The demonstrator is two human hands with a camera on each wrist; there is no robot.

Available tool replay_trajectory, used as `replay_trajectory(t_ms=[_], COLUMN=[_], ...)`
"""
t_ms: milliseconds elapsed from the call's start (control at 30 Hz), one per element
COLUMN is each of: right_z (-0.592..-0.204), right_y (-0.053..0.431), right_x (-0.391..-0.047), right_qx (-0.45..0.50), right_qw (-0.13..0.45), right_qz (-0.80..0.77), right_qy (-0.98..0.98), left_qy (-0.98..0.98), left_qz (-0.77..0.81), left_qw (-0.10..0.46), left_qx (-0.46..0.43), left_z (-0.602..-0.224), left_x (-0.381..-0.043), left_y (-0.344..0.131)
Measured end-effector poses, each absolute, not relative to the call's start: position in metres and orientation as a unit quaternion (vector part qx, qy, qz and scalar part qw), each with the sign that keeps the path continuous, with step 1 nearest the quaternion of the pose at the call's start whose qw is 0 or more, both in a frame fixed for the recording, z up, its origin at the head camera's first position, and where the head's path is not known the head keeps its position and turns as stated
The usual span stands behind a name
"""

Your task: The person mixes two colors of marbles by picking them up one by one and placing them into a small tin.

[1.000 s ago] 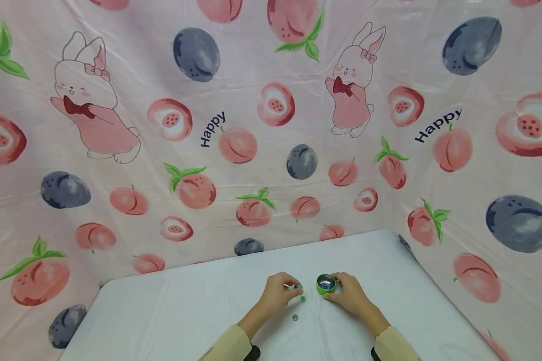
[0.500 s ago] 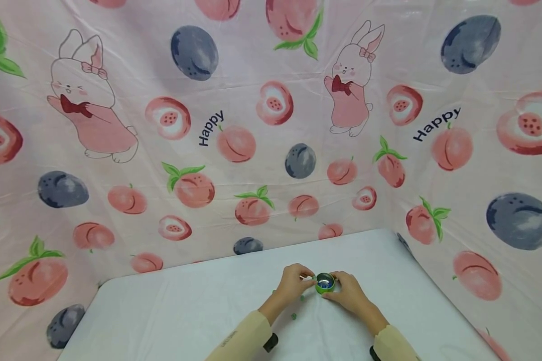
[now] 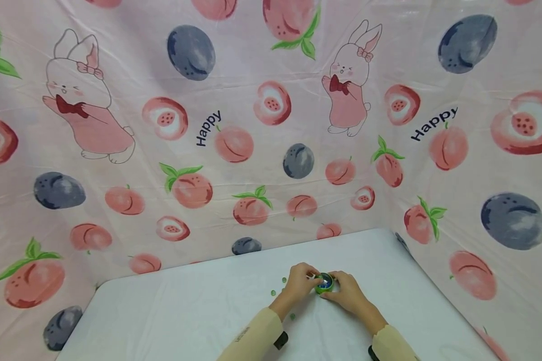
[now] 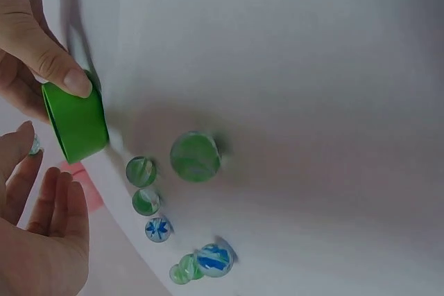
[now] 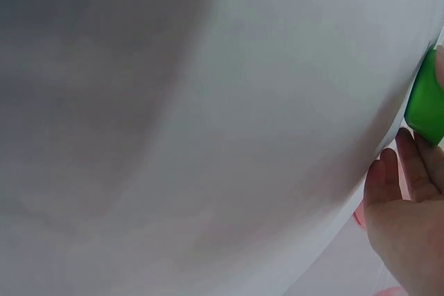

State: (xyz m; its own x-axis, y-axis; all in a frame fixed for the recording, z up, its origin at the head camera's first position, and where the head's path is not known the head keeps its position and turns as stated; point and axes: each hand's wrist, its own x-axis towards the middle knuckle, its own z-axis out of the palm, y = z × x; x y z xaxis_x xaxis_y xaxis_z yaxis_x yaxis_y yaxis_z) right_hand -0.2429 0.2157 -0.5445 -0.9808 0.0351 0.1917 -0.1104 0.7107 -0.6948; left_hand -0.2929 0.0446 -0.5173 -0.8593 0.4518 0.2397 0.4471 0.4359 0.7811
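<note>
Head view: I am grasping a small green cup [image 3: 323,291] with my right hand [image 3: 350,291], thumb and fingers bracketing its side. The cup is standing on the white tabletop [image 3: 198,311], mouth upward, its interior showing blue with bright glints. My left hand [image 3: 300,282] is reaching over the left edge of the rim; whether it is touching the rim I cannot tell. Three small green marbles are lying on the cloth nearby, left of the cup and well apart from it.

Left wrist view: I am pinching a pale glassy marble [image 4: 35,145] between the thumb and fingertip of my left hand, just beside the cup's mouth. The cup's outer wall is showing plain, smooth and bright green. On the cloth, a large-looking green-swirled marble [image 4: 195,157] is lying nearest the cup's side of the group, with further green ones, a blue-starred marble [image 4: 158,229] and a blue-streaked marble [image 4: 214,260] sitting near it. All are appearing transparent.

Right wrist view: the cup is showing only partly at the right edge, with fingers [image 5: 415,168] touching its lower side.
</note>
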Motion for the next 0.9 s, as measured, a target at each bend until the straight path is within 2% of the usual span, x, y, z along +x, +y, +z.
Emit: replay_trajectory(t_ms=[900], right_z=[-0.5447], right_y=[0.2131], right_x=[-0.2395], right_qx=[0.018], right_qw=[0.103], right_qz=[0.371], right_qy=[-0.923], left_qy=[0.856], left_qz=[0.456], left_qw=[0.002], left_qx=[0.243], left_z=[-0.5251], left_x=[-0.2900], left_y=[0.0444])
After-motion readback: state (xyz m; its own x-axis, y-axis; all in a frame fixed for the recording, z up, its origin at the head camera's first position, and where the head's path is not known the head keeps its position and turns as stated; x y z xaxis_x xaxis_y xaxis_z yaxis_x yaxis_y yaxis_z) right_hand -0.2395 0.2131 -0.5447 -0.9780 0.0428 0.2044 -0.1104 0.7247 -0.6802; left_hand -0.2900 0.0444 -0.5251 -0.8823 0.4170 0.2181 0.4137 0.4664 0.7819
